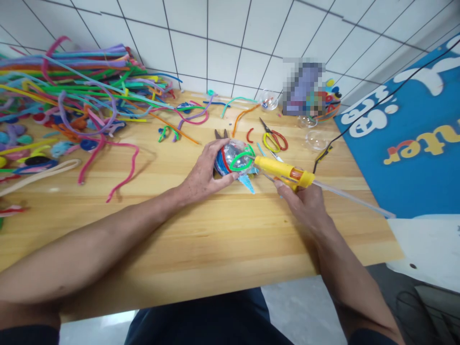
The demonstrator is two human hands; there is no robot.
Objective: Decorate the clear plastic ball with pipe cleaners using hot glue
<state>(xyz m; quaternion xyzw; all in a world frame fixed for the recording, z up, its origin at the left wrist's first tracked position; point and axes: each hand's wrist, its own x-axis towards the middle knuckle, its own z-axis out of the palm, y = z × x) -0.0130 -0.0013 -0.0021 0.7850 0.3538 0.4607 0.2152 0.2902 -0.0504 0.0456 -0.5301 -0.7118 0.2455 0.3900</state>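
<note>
My left hand (210,167) is closed around a clear plastic ball (235,149) on the wooden table. Blue and red pipe cleaners wrap the ball's left part, and a green pipe cleaner loop (241,162) lies on its near face. A light blue pointed piece (247,183) sticks out at the ball's near side. In my right hand (309,201) is a yellow hot glue gun (280,170), its nozzle at the green loop; whether it touches cannot be made out. A translucent glue stick (355,199) protrudes from the gun's back.
Scissors (275,140) with red and yellow handles lie beyond the gun. Dark plier-like tips (221,134) show behind the ball. Colourful pipe cleaners (82,91) are heaped at left. Clear plastic half-shells (316,140) stand at back right. A black cord (354,120) crosses a blue board (413,167).
</note>
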